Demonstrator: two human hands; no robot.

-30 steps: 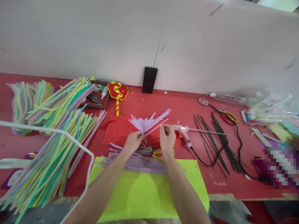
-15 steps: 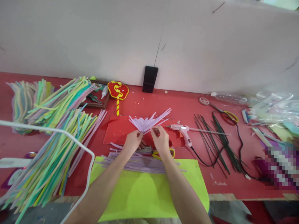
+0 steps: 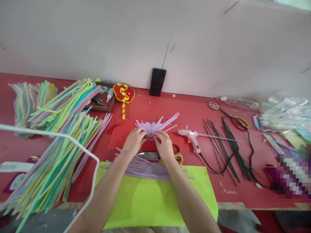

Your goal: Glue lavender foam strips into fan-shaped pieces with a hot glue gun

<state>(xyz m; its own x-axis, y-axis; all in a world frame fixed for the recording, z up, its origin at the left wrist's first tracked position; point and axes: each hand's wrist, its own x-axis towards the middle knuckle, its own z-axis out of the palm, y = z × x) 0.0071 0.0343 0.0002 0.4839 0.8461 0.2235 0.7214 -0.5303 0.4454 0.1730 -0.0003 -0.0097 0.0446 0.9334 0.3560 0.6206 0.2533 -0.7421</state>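
In the head view, a V-shaped piece of purple pipe cleaners [image 3: 155, 125] lies over a red board [image 3: 119, 136], its longer strands fanning out to the upper right. My left hand [image 3: 134, 140] pinches its lower left edge with thumb and fingers. Opposite it, my right hand [image 3: 164, 144] pinches the lower right side near the point of the V. Below the hands lie scissors [image 3: 148, 155] with yellow and red handles, partly covered by my right hand. Loose purple pipe cleaners [image 3: 143, 172] are spread under the scissors, across the top of a yellow-green sheet [image 3: 155, 204].
A pink glue gun [image 3: 194, 138] lies to the right, its black cord running past dark green stems [image 3: 229, 142]. Bundles of coloured pipe cleaners [image 3: 60, 158] fill the left, behind a white bent bar [image 3: 80, 147]. A phone [image 3: 157, 82] leans on the wall, right of a red-yellow fan [image 3: 123, 94].
Both hands have shifted up onto the lower sides of the purple V, which looks more compact at its point. More of the scissor blades shows between the wrists.
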